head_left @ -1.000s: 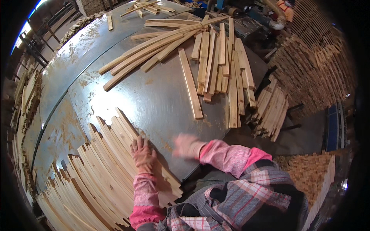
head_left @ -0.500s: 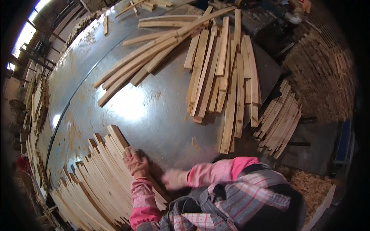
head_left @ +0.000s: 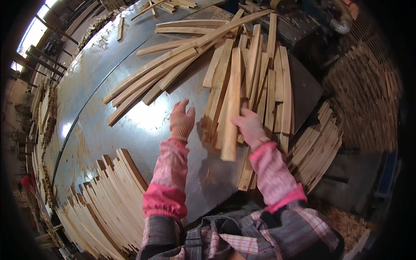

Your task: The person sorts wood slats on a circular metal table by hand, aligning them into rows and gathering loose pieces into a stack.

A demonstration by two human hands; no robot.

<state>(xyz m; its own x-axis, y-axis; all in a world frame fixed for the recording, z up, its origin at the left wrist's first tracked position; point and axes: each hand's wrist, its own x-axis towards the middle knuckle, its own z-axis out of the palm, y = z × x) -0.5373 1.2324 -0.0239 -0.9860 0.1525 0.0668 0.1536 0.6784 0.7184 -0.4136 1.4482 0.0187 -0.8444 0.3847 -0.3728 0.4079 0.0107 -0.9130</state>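
Observation:
My right hand [head_left: 250,126] grips the near part of a pale wooden strip [head_left: 234,104], which it holds above a loose pile of wooden strips [head_left: 282,93]. My left hand [head_left: 182,118] is over the metal table [head_left: 195,158], fingers apart and holding nothing, left of that strip. Beyond the left hand, more strips [head_left: 149,73] lie fanned across one another. At the near left, a row of strips [head_left: 110,201] stands packed side by side. Gloves or knitted cuffs and pink sleeves cover my wrists and forearms.
A dark seam [head_left: 69,134] crosses the table at left. Stacked strips [head_left: 318,141] lie off the table's right edge, beside a large wood stack [head_left: 366,97]. Machinery [head_left: 303,21] stands at the far right. A few short pieces [head_left: 167,6] lie at the far edge.
Both hands have moved away from the packed row at near left. The right hand has reached forward to the pile and taken a strip; the left has moved out over the table.

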